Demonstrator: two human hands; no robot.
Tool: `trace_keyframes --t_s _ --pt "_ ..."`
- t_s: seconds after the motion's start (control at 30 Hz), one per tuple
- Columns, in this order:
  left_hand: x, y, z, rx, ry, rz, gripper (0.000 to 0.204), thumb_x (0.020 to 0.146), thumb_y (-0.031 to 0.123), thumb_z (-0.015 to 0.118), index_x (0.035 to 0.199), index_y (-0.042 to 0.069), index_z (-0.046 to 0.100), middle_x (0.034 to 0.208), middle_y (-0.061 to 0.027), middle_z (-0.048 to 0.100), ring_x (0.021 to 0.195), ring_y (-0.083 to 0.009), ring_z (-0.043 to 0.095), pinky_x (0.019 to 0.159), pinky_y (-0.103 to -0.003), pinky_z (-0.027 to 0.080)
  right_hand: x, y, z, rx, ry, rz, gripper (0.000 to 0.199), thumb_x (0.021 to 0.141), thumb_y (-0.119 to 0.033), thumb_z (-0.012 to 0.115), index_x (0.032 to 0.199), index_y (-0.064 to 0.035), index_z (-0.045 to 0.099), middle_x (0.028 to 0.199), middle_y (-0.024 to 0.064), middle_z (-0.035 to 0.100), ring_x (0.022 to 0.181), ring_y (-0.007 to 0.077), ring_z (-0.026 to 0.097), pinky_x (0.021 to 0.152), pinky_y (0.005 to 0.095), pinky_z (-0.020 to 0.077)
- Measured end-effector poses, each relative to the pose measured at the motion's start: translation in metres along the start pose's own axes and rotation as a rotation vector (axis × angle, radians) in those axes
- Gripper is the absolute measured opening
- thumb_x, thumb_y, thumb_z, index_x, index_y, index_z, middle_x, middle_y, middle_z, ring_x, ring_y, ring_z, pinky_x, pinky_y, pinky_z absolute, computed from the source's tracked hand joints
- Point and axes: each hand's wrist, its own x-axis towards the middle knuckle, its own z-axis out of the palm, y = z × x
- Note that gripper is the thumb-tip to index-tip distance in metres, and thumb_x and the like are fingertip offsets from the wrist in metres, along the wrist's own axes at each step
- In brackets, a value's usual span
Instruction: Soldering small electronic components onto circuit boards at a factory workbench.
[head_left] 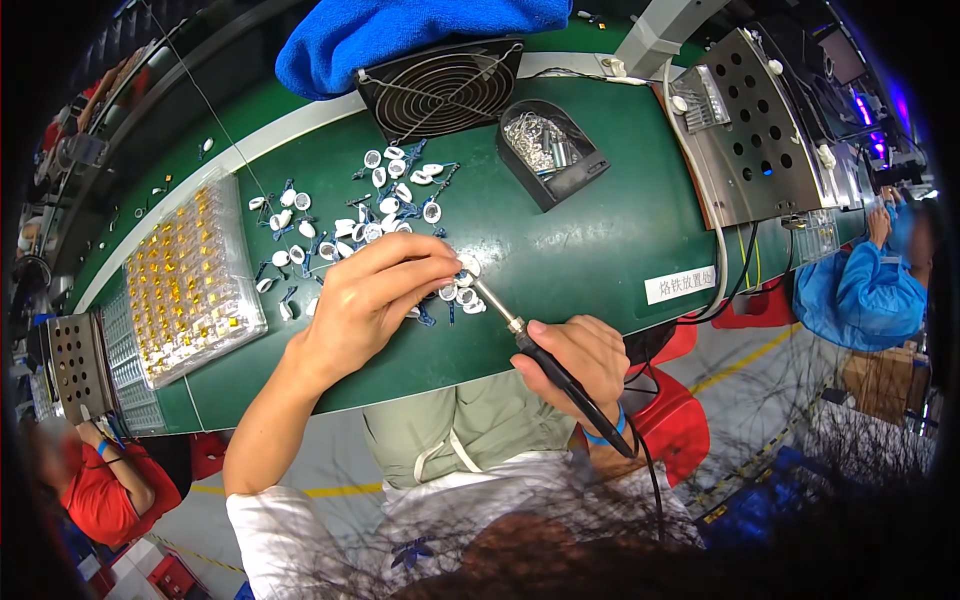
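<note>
My right hand [590,365] is wrapped round a soldering iron [496,306] with a black handle and a bare metal shaft. Its tip meets a small white oval housing [469,264], which the fingers of my left hand [365,290] pinch above the green bench. My fingers hide part of that housing, and the exact contact at the tip is too small to make out. Several more white oval housings [386,205] with dark blue wires lie scattered beyond my left hand. A few others [463,297] are bunched just below the iron's tip.
On the left stands a clear tray [253,310] of small gold parts. A black fan [440,95] with a blue cloth [420,40] and a dark bin [575,180] of metal pieces sit at the back. A perforated metal box [755,130] stands right. Co-workers sit at both sides.
</note>
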Motion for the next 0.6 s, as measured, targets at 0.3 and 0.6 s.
trace_keyframes --t_s 0.3,0.6 --pt "0.0014 0.0004 0.0000 0.007 -0.004 0.008 0.019 0.082 -0.004 0.079 0.101 -0.002 0.074 0.105 -0.0118 0.072 0.092 -0.0272 0.072 0.077 -0.035 0.060 -0.0040 0.0013 -0.0022 0.037 0.030 0.035 0.036 0.082 -0.018 0.087 0.107 0.0024 0.071 0.080 0.0132 0.071 0.063 0.0284 0.066 0.060 0.0366 0.0531" --pt "0.0074 -0.0004 0.0007 0.044 0.001 0.064 0.018 0.083 -0.004 0.078 0.100 -0.002 0.075 0.104 -0.0125 0.071 0.094 -0.0286 0.070 0.080 -0.037 0.058 -0.0073 0.0015 -0.0053 0.032 0.052 0.080 0.033 0.090 -0.022 0.081 0.109 0.0013 0.069 0.077 0.0096 0.072 0.062 0.0273 0.067 0.060 0.0357 0.0538"
